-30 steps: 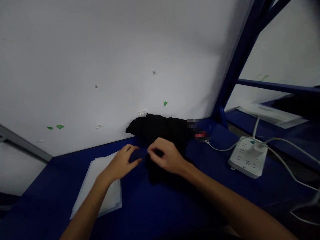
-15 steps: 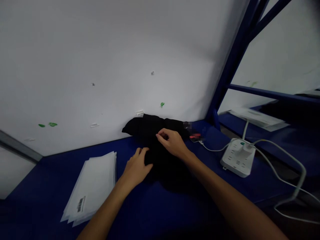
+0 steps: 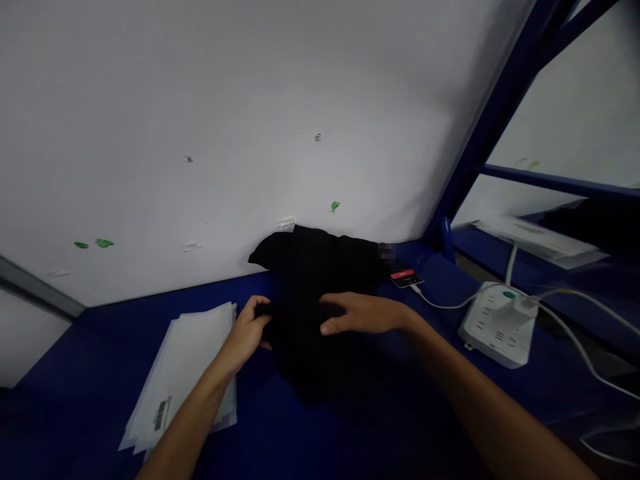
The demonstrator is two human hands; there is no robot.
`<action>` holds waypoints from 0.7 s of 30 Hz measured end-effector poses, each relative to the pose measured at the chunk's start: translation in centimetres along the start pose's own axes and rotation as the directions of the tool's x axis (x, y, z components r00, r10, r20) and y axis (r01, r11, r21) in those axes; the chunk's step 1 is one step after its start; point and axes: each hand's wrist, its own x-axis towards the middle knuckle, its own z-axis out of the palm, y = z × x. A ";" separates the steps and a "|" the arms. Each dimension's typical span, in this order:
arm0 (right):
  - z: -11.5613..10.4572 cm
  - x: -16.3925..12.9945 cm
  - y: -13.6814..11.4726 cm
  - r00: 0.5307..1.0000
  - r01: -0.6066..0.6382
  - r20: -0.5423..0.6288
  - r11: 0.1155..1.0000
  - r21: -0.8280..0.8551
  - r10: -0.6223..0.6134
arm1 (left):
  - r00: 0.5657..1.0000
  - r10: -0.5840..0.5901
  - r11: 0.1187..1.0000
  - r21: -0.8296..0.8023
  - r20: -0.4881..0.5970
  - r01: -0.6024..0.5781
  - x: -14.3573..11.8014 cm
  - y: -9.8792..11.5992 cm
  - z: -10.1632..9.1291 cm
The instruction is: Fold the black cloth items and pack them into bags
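Dark black cloth (image 3: pixel 310 360) lies on the blue tabletop (image 3: pixel 260 440), its exact shape lost in shadow. My left hand (image 3: pixel 247 333) pinches the cloth's left edge, thumb against the forefinger. Over the middle of the cloth rests my right hand (image 3: pixel 357 313), its thumb and fingers apart, touching the fabric. More bunched black fabric (image 3: pixel 320 257) sits behind my hands against the white wall; I cannot tell whether it is the same piece.
White barcode-marked plastic bags (image 3: pixel 195 353) are stacked at the left. A phone (image 3: pixel 406 278) on a cable lies to the right, near a white power strip (image 3: pixel 500 327) with cords. A blue metal frame (image 3: pixel 470 160) stands at the back right.
My left hand has moved left and closed on the cloth's edge. My right hand has come down from the bunched fabric onto the middle of the cloth and opened.
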 end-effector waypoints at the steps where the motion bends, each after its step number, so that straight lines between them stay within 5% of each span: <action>1: 0.2 0.3 0.1 1.000 0.012 0.002 0.998 0.066 -0.012 | 0.994 0.096 0.988 0.130 -0.061 -0.087 0.0 -0.1 0.2; 3: 0.8 0.9 0.4 0.999 0.020 0.021 0.983 0.184 -0.025 | 0.919 0.367 0.864 0.419 -0.142 -0.280 -0.4 -0.3 0.7; 5: 1.8 1.6 0.6 0.999 0.021 0.020 0.954 0.298 -0.028 | 0.781 0.613 0.656 0.629 -0.122 -0.417 -1.1 -0.1 1.2; 6: 2.4 2.0 0.7 1.000 0.021 -0.002 0.926 0.376 -0.022 | 0.723 0.687 0.563 0.678 -0.065 -0.473 -1.6 0.1 1.3; 8: 3.6 2.8 0.7 0.997 0.029 -0.075 0.815 0.579 0.017 | 0.682 0.720 0.456 0.652 0.129 -0.606 -2.6 0.6 1.2; 11: 5.0 3.5 0.5 0.987 0.076 -0.146 0.588 0.806 0.073 | 0.680 0.605 0.491 0.479 0.413 -0.728 -3.5 1.0 0.7; 14: 5.7 3.7 0.0 0.991 0.107 -0.130 0.499 0.860 0.011 | 0.718 0.547 0.615 0.375 0.431 -0.694 -3.2 0.6 0.5; 17: 5.9 3.5 -0.3 0.985 0.168 -0.160 0.580 0.797 -0.066 | 0.779 0.574 0.742 0.241 0.251 -0.625 -2.3 -0.1 0.9; 21: 5.1 3.2 -0.1 0.947 0.221 -0.305 0.892 0.394 -0.100 | 0.860 0.510 0.860 0.014 -0.018 -0.509 -1.5 -0.1 1.4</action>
